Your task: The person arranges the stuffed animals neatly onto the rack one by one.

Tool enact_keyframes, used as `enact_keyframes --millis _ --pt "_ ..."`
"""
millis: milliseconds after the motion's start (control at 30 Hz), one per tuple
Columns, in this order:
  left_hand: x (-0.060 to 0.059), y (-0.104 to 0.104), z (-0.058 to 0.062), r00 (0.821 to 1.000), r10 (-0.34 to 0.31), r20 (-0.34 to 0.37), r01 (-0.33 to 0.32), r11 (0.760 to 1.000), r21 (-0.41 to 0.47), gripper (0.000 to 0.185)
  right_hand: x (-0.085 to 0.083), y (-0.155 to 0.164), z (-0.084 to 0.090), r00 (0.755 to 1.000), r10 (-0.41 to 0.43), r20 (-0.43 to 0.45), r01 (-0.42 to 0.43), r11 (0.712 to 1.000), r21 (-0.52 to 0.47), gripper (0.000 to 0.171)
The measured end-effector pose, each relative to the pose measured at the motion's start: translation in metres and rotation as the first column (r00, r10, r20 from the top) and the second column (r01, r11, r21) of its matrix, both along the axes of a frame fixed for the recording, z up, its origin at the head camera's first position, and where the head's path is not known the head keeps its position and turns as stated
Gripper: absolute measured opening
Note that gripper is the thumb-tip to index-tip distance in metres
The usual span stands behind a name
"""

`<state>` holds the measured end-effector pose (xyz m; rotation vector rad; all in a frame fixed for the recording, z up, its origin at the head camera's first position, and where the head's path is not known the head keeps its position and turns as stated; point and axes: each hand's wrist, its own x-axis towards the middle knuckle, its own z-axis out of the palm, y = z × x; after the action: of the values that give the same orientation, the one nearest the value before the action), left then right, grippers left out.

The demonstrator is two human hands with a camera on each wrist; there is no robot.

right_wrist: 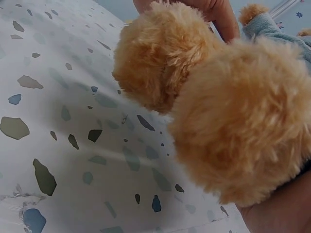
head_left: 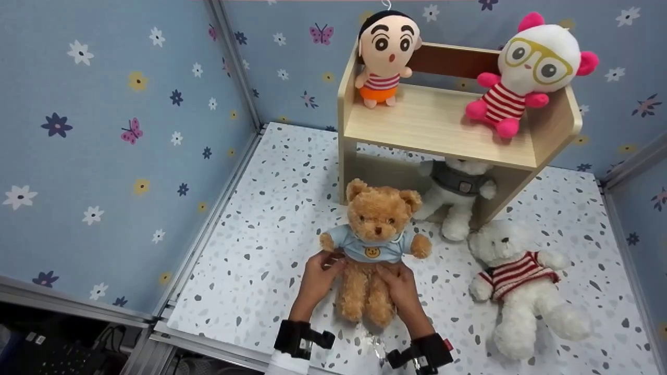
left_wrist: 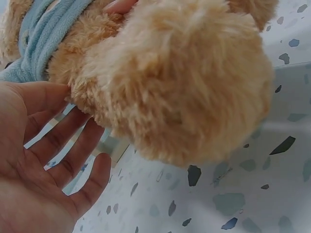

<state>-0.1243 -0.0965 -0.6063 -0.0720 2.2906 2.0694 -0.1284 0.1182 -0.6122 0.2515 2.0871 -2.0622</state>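
A brown teddy bear [head_left: 377,212] in a light blue top faces the head camera, its legs toward the near edge of the table. My left hand [head_left: 318,278] grips its waist from one side, thumb in front and the other fingers reaching behind. On the opposite side my right hand [head_left: 405,289] holds the bear at hip height, thumb over the front. The left wrist view has the bear's furry leg [left_wrist: 184,82] close up beside the left hand [left_wrist: 34,160]. Both furry feet [right_wrist: 243,121] fill much of the right wrist view, hiding most of the right hand's fingers.
Behind the bear stands a wooden shelf [head_left: 437,117], with a boy doll [head_left: 388,49] and a pink-and-white plush [head_left: 539,60] on top. A white bear in grey [head_left: 456,182] sits underneath. Another white bear in red stripes [head_left: 526,276] lies at the right on the speckled table [head_left: 250,250].
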Motion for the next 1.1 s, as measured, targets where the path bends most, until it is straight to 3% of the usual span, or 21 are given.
enact_keyframes --millis 267,567,800,1100 --pt "0.001 0.0 0.009 1.0 0.002 -0.022 -0.002 1.0 0.009 0.027 -0.001 0.004 0.003 0.999 -0.032 -0.008 0.032 0.999 -0.012 0.014" --pt "0.001 0.0 0.017 0.997 0.019 -0.069 -0.02 1.0 -0.016 0.03 0.001 0.009 0.011 0.999 -0.046 -0.009 0.046 0.999 -0.018 0.018" --pt "-0.009 -0.003 0.023 0.993 0.059 -0.097 -0.057 0.998 0.021 0.017 0.002 0.013 0.018 0.998 -0.069 0.006 0.07 0.997 -0.017 0.015" --pt "-0.022 -0.008 0.04 0.988 0.078 -0.132 -0.075 0.997 0.03 0.025 0.004 0.017 0.022 0.996 -0.09 -0.026 0.089 0.995 -0.033 0.015"
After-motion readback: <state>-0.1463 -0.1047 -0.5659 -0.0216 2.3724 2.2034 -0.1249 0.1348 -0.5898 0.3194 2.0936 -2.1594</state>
